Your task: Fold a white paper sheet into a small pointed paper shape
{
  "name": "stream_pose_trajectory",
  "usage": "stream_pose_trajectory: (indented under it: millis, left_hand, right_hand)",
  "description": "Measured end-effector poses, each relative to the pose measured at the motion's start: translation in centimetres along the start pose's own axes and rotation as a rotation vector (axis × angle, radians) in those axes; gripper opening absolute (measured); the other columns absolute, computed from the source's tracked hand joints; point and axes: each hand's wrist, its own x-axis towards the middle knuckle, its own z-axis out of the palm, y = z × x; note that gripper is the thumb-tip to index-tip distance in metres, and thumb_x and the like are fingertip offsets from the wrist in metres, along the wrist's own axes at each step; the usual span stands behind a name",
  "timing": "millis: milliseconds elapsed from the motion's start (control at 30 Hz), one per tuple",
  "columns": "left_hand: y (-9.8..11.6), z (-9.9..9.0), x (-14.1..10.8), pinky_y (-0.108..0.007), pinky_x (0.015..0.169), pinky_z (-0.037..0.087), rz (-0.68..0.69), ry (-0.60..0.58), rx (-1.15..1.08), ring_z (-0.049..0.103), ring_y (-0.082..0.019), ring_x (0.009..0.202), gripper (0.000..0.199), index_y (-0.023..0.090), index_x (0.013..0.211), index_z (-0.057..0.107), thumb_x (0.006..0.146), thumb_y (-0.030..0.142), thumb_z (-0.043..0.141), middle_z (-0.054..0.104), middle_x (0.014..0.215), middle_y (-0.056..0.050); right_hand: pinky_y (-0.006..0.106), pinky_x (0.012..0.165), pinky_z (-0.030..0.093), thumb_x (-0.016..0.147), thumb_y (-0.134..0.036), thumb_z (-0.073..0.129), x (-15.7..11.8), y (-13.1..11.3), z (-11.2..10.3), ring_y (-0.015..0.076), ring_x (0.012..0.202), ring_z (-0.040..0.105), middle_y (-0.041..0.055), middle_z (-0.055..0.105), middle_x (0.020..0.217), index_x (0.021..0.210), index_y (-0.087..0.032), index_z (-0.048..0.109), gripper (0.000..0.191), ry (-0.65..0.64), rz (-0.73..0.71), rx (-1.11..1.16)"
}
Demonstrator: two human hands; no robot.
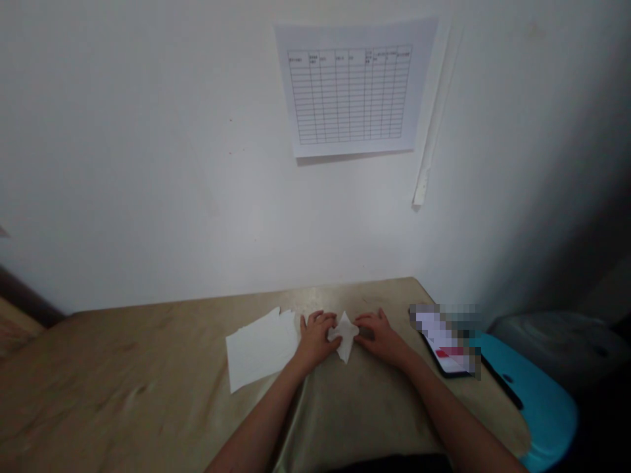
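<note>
Between my two hands is a small piece of folded white paper (346, 336), pointed at its top and bottom. My left hand (318, 338) pinches its left side with thumb and fingers. At the paper's right edge, my right hand (378, 336) has its thumb and fingertips closed on it. Flat sheets of white paper (261, 351) with uneven upper edges lie just left of my left hand, which covers part of their right side.
A brown-covered table (162, 368) stretches along a white wall. Toward its right edge lies a phone (446, 348) with a lit, partly blurred screen. A blue object (537, 401) stands beyond that edge. A printed table sheet (352, 92) hangs on the wall.
</note>
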Motion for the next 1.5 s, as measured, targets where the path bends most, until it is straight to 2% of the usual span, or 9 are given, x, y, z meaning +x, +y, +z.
stream_pose_trajectory:
  millis: [233,500,600,733,1000,1300,1500]
  left_hand:
    - [0.0,-0.4,-0.1,-0.069,0.116,0.010,0.006,-0.053,0.015,0.035,-0.036,0.141,0.046,0.028,0.118,0.064,0.075,0.042,0.073,0.055,0.146,-0.005]
    - [0.0,-0.4,-0.1,-0.072,0.116,0.007,0.021,-0.064,0.021,0.036,-0.036,0.141,0.049,0.026,0.120,0.063,0.076,0.043,0.073,0.052,0.149,-0.007]
    - [0.1,-0.4,-0.1,-0.074,0.115,0.005,0.033,-0.069,0.037,0.036,-0.037,0.141,0.060,0.027,0.126,0.060,0.073,0.051,0.074,0.050,0.150,-0.008]
    - [0.2,-0.3,-0.1,-0.076,0.115,0.004,0.039,-0.092,0.060,0.034,-0.040,0.142,0.081,0.026,0.129,0.058,0.061,0.064,0.079,0.048,0.152,-0.011]
    - [0.2,-0.3,0.0,-0.077,0.115,0.002,0.037,-0.132,0.078,0.030,-0.043,0.145,0.101,0.028,0.139,0.051,0.051,0.069,0.082,0.042,0.155,-0.012]
    - [0.1,-0.5,0.1,-0.076,0.115,-0.001,0.037,-0.180,0.062,0.025,-0.043,0.147,0.109,0.026,0.142,0.047,0.048,0.065,0.084,0.038,0.158,-0.013]
    - [0.3,-0.7,0.1,-0.075,0.116,-0.001,0.032,-0.193,0.064,0.024,-0.043,0.147,0.103,0.027,0.141,0.049,0.052,0.064,0.083,0.038,0.158,-0.013]
  right_hand:
    - [0.062,0.119,-0.003,0.086,-0.029,0.062,0.3,-0.3,0.6,0.0248,0.123,0.056,0.0059,0.069,0.119,0.111,-0.025,0.067,0.026,0.013,0.015,-0.034]
    - [0.062,0.118,-0.002,0.084,-0.026,0.063,0.5,-0.9,1.0,0.0257,0.123,0.056,0.0056,0.070,0.120,0.111,-0.025,0.066,0.027,0.054,0.036,-0.088]
    - [0.063,0.118,-0.001,0.084,-0.026,0.062,0.5,-1.0,1.1,0.0260,0.122,0.057,0.0051,0.070,0.118,0.111,-0.026,0.066,0.027,0.050,0.036,-0.103]
    - [0.063,0.118,-0.001,0.082,-0.025,0.064,0.6,-1.0,1.2,0.0258,0.121,0.057,0.0044,0.071,0.117,0.111,-0.026,0.066,0.029,0.058,0.040,-0.093]
    - [0.062,0.118,-0.001,0.083,-0.024,0.063,0.8,-1.0,1.5,0.0253,0.120,0.057,0.0055,0.070,0.118,0.110,-0.025,0.067,0.027,0.077,0.060,-0.089]
    - [0.061,0.118,0.000,0.083,-0.025,0.063,1.0,-0.8,1.7,0.0257,0.112,0.062,0.0056,0.074,0.109,0.107,-0.026,0.069,0.024,0.128,0.066,-0.076]
    - [0.059,0.118,0.005,0.086,-0.026,0.064,1.0,-1.1,1.8,0.0246,0.111,0.061,0.0049,0.073,0.106,0.103,-0.025,0.070,0.018,0.159,0.090,-0.125]
